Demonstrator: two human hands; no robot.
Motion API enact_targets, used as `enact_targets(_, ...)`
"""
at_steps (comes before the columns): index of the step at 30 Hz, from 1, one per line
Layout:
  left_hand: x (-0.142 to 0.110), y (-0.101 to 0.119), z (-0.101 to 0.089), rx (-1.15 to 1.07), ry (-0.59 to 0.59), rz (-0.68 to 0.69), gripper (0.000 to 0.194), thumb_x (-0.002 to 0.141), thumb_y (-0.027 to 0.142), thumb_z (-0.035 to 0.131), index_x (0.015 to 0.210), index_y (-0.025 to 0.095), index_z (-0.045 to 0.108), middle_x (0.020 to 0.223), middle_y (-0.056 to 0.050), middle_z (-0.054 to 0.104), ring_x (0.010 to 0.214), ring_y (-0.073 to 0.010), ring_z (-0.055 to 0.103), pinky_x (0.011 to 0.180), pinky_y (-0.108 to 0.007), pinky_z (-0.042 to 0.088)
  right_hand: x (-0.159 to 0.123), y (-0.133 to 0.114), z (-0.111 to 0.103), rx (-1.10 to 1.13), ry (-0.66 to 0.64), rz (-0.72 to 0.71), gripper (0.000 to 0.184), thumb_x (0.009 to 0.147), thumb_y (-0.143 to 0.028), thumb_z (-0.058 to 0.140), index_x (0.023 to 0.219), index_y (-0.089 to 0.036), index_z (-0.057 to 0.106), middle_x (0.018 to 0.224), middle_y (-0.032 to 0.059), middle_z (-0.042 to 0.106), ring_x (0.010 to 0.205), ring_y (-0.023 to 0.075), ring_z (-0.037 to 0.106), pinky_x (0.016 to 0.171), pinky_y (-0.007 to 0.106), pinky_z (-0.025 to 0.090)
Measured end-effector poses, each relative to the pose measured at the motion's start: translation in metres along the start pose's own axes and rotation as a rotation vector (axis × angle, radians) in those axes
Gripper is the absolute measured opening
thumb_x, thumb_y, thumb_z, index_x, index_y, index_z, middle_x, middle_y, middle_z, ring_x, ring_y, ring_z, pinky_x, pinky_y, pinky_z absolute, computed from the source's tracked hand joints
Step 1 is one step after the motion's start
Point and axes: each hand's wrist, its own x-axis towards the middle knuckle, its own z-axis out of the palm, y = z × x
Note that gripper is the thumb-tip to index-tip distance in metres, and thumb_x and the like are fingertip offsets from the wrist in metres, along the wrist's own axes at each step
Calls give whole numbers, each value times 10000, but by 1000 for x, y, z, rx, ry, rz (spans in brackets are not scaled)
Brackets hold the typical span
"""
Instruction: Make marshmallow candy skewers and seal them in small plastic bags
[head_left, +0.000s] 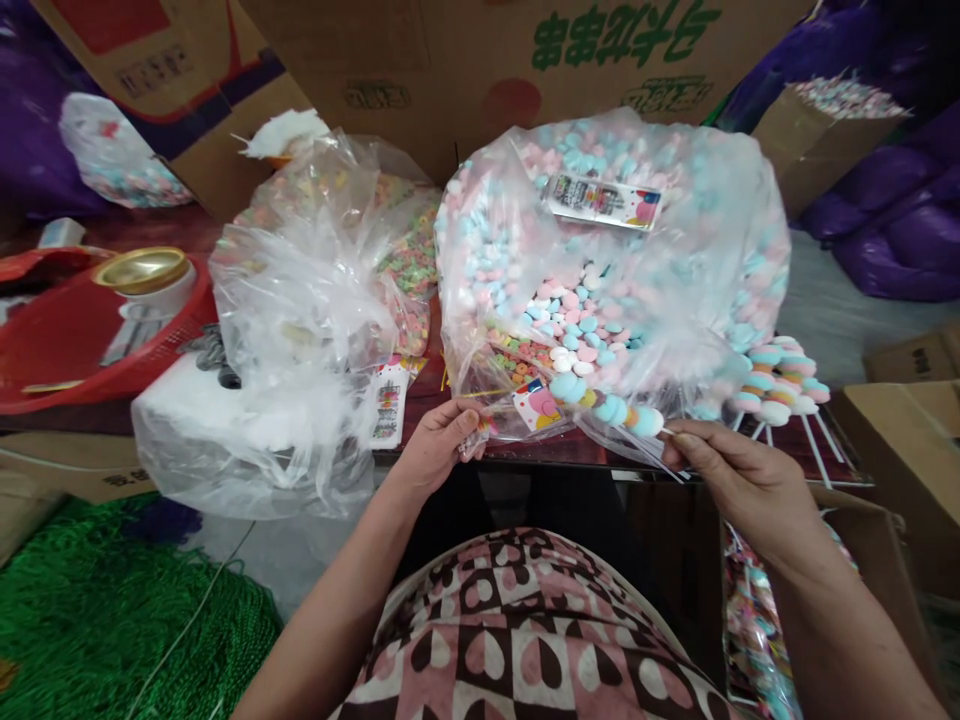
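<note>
My right hand (739,475) pinches the white stick of a candy skewer (611,408), threaded with light blue, white and yellowish candies. The skewer lies nearly level, its far end pointing left over a small printed card (537,404). My left hand (452,435) has thumb and fingers pressed together on a crumpled see-through plastic wrapper with some pink print. Just beyond both hands, a large open plastic bag (705,230) holds pink, blue and white candies (577,325). Orange and green ring candies (517,357) show at its near left edge.
Finished-looking skewers (780,385) lie at the table's right edge. On the left are a white plastic bag (300,340), a printed card stack (388,405) and a red basket (161,350). Cardboard boxes (450,60) stand behind. Green cords (135,600) heap at lower left.
</note>
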Motion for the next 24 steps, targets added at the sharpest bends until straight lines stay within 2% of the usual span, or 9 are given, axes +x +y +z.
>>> enact_targets(6,1,1,2,28,-15,-1,360,732,489,766,804,146,680,509,41,556,419,-56,439,461,-224,330,1,2,-8,-4,-36,25,258,796,-471,700,832,-221,751,662,40,698,594,172,646,578,281,551)
enact_targets(12,1,2,3,49,-15,2,379,727,507,764,798,145,675,494,53,531,407,-51,422,470,-228,340,-1,12,-16,-80,7,55,345,796,-544,683,873,-219,769,705,53,707,620,187,642,652,336,553)
enact_targets(15,1,3,3,58,-34,-3,369,734,499,761,801,146,681,464,59,500,412,-59,437,454,-217,313,-2,14,-17,-73,-9,44,323,798,-529,689,876,-229,779,745,58,720,639,187,647,675,336,552)
enact_targets(24,-1,6,4,102,-32,-30,443,699,558,763,784,134,667,519,32,558,412,-50,427,440,-210,293,1,10,-15,-94,-5,48,297,774,-507,720,844,-224,780,824,80,751,740,214,687,741,354,564)
